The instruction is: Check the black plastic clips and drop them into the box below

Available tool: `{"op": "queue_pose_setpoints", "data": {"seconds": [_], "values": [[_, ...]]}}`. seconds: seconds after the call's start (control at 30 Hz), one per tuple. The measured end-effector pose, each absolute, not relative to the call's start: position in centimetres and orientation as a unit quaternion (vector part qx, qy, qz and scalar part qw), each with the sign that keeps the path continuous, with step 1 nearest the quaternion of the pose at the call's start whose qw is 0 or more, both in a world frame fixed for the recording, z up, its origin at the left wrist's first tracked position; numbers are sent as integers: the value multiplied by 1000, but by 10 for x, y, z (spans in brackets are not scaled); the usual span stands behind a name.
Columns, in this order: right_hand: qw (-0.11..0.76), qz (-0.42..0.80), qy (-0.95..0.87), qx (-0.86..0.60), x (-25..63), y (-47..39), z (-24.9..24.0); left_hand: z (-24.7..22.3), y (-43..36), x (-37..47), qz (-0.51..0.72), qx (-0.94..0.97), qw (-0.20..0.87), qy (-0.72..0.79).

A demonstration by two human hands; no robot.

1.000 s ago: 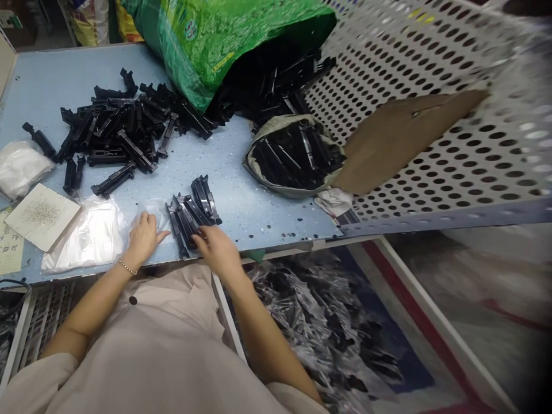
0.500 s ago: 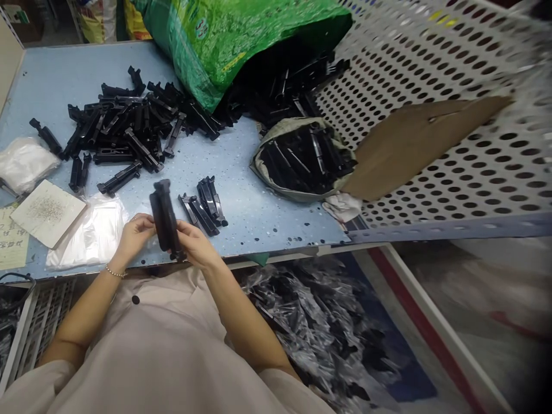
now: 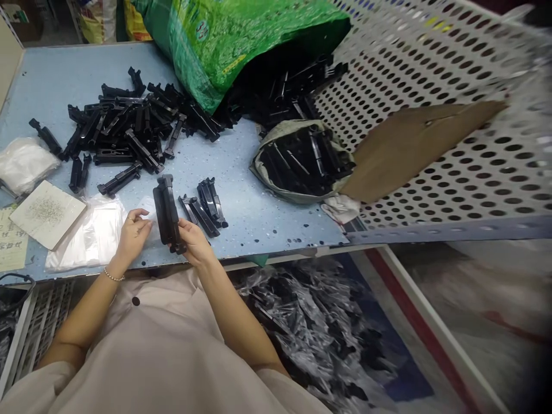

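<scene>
My right hand (image 3: 195, 240) grips a small bundle of long black plastic parts (image 3: 166, 213), held upright above the table's front edge. To the left of the bundle is my left hand (image 3: 134, 234), with its fingers loosely bent and apart, not touching the parts. A faint clear film shows by its fingertips; whether they touch it I cannot tell. Just right of the bundle, several similar black parts (image 3: 206, 204) lie in two small groups. A stack of clear plastic bags (image 3: 92, 233) lies beside my left wrist.
A large pile of black parts (image 3: 129, 123) spreads below a green sack (image 3: 207, 57). A smaller cloth bag (image 3: 276, 187) holds more parts by a perforated white panel (image 3: 470, 132). At left are a square plate (image 3: 47, 215) and a white plastic bundle (image 3: 26, 165). Bagged parts (image 3: 310, 322) lie below.
My left hand has let go of the black parts and drawn back slightly left, its fingers lifting. My right hand still holds the bundle, now turned a little and showing more of its side.
</scene>
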State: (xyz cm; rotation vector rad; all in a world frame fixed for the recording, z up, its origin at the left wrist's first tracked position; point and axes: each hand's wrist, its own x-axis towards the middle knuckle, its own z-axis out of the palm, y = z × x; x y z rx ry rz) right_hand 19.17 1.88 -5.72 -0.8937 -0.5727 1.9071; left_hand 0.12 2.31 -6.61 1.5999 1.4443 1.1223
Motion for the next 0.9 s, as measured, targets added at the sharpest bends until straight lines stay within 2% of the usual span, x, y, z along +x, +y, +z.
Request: {"op": "queue_pose_setpoints", "data": {"seconds": [0.23,0.43,0.63,0.9], "values": [[451,787,-220,-358,194,18,-61,-66,23,0,451,634,317,542],[478,775,-191,-367,192,24,-63,-61,21,3,468,638,272,548],[474,776,-188,-370,197,17,-60,-53,20,4,444,728,203,480],[478,758,-221,-385,189,18,-54,-61,20,9,398,759,235,459]]}}
